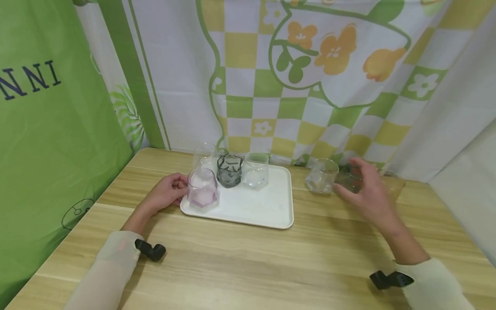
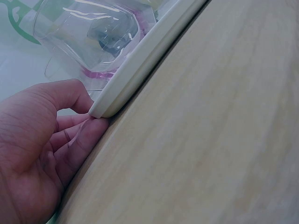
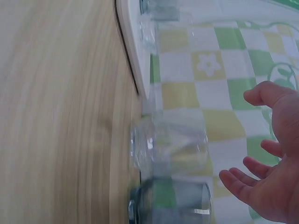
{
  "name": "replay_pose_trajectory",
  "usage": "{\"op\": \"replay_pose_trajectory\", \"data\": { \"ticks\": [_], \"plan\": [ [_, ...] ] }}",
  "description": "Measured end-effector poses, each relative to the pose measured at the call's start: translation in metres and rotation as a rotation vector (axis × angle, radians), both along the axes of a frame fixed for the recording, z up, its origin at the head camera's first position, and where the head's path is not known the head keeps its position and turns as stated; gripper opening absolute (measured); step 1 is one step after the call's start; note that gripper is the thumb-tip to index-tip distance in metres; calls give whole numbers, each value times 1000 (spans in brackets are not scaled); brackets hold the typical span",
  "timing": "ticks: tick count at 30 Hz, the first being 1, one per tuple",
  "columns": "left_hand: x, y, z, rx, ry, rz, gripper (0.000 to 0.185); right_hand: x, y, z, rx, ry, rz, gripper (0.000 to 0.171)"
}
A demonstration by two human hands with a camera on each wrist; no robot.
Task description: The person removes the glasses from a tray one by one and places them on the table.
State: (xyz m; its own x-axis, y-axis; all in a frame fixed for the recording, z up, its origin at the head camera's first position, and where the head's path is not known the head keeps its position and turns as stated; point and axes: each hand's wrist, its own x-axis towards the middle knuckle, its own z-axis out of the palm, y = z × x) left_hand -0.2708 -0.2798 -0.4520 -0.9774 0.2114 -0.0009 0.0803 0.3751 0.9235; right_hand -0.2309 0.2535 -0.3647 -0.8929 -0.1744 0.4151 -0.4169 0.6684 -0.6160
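My left hand pinches the left rim of a white tray, thumb above and fingers at the underside in the left wrist view. On the tray, a pink-tinted glass stands nearest that hand. Behind it are a tall clear glass, a dark grey faceted glass and a clear glass. Right of the tray, my right hand hovers, fingers spread and holding nothing. Close to it are a clear tumbler, a smoky grey glass and an amber-tinted glass, partly hidden behind the hand.
All of this stands on a wooden table. A patterned curtain hangs right behind the glasses, and a green cloth drops along the left edge. A pale wall borders the right side.
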Motion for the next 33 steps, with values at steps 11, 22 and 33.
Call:
{"op": "replay_pose_trajectory", "data": {
  "ticks": [11, 22, 33],
  "plan": [
    [-4, -2, -1, -26, 11, 7, 26, -20, -44, -2, -89, -20, 131, 71],
    [-3, -1, 1, -30, 10, 6, 26, -35, -81, -15, -152, -133, 228, 63],
    [-2, -1, -2, -35, 8, 7, 24, -50, -111, -27, -165, -194, 265, 73]
  ]
}}
